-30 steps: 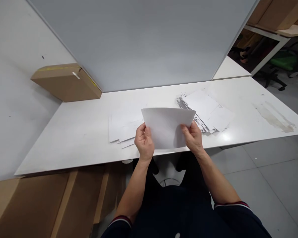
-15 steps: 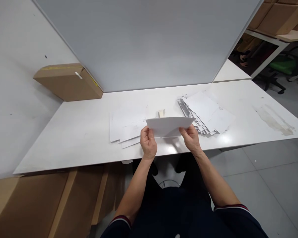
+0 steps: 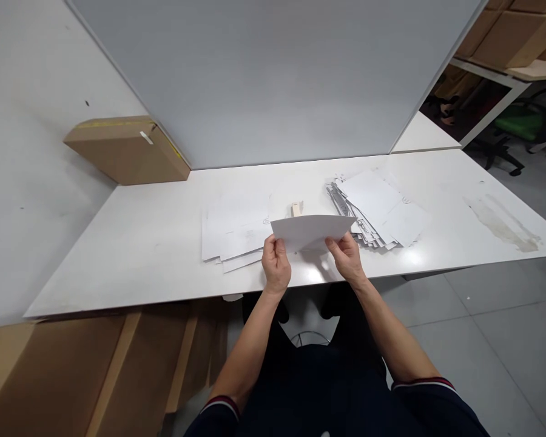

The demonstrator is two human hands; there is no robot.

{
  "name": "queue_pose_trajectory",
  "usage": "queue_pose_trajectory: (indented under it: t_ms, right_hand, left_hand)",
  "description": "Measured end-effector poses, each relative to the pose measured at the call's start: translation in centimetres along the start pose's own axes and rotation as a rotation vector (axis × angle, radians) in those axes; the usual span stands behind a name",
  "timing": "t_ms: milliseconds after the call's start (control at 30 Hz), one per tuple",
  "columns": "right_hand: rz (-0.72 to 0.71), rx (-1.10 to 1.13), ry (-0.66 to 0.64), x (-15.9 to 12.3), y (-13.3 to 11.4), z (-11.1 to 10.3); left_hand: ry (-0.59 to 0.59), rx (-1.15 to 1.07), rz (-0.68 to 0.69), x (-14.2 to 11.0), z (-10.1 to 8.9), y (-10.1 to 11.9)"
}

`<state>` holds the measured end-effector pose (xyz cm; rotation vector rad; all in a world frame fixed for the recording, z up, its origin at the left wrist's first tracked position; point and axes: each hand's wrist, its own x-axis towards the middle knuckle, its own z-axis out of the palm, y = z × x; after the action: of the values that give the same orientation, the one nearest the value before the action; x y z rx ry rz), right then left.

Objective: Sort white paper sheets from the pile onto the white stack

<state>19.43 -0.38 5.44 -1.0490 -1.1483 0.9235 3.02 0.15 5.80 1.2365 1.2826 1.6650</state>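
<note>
Between my hands a white sheet of paper (image 3: 310,230) is held up above the front of the table, slightly bowed. My left hand (image 3: 276,264) pinches its left lower corner, and my right hand (image 3: 346,258) grips the right side with the thumb on top. Just behind the sheet lies a small cream-coloured object (image 3: 296,209), partly covered, whose kind I cannot make out. A few white papers (image 3: 234,227) lie flat to the left of my left hand. Beyond my right hand spreads an untidy stack of papers (image 3: 377,203), its edges fanned out.
A white table (image 3: 159,249) runs across, with a grey panel (image 3: 273,85) rising at its back. One cardboard box (image 3: 127,152) leans at the back left; larger cardboard boxes (image 3: 95,370) stand below the left edge. A green chair (image 3: 519,121) is far right.
The held sheet has bowed more, its lower edge curving upward. My hands have drawn slightly closer together. The papers on the table look the same.
</note>
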Motion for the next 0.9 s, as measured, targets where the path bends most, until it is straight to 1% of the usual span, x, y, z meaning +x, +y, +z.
queue_pose_trajectory:
  t_ms: [133, 233, 333, 467, 500, 567, 633, 700, 767, 833, 900]
  right_hand:
    - [0.039, 0.025, 0.033, 0.1, 0.4, -0.1]
    - [0.051, 0.094, 0.092, 0.4, 0.0, -0.1]
    - [0.054, 0.239, 0.155, 0.5, -0.7, -0.1]
    - [0.151, 0.387, 0.184, -0.2, -1.0, 0.2]
    - [0.176, 0.401, 0.186, -0.5, -0.9, 0.3]
    - [0.220, 0.429, 0.184, -1.1, -0.4, 0.3]
    - [0.269, 0.460, 0.170, -1.7, 0.1, -0.1]
    - [0.305, 0.461, 0.152, -2.0, 0.5, -1.2]
    - [0.298, 0.405, 0.145, -1.9, 0.4, -3.1]
    - [0.259, 0.290, 0.110, -1.5, -0.3, -5.4]
    - [0.236, 0.122, -0.009, -1.0, -1.4, -7.6]
  left_hand:
    - [-0.034, -0.017, 0.002, 0.1, -0.2, -0.3]
    - [-0.113, -0.066, -0.058, 0.1, -0.6, -0.7]
    - [-0.194, -0.147, -0.185, 0.1, -1.4, -1.2]
    - [-0.228, -0.393, -0.425, 0.2, -1.9, -1.5]
    - [-0.237, -0.453, -0.464, 0.1, -1.8, -1.6]
    - [-0.272, -0.515, -0.495, -0.2, -1.5, -1.7]
    - [-0.307, -0.510, -0.484, -0.3, -1.3, -2.0]
    - [-0.303, -0.439, -0.434, -0.1, -1.6, -2.3]
    - [-0.281, -0.288, -0.330, 0.5, -2.5, -2.3]
    - [-0.279, -0.085, -0.187, 1.3, -3.7, -1.6]
    - [-0.331, 0.070, -0.052, 1.9, -4.8, -0.3]
